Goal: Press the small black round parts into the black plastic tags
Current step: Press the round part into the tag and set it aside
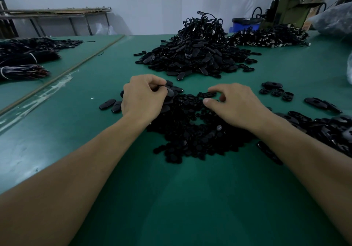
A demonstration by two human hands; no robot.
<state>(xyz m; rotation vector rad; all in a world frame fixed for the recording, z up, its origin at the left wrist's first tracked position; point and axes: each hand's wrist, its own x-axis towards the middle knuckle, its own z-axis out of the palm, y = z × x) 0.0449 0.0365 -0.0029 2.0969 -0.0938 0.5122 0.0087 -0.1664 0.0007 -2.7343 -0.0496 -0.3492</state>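
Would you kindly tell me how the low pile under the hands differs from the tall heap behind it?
The low pile is flat and spread; the tall heap rises to a peak. The low pile is mostly small round parts; the tall heap is larger oval tags, cords on top. The left hand and right hand are at the low pile; none touches the tall heap. Both are black, on the green table.

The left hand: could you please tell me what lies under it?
Black oval tags poke out beneath the left hand, gripped by its fingers. Some loose tags lie beside it on the green table. The hand hides how many it holds.
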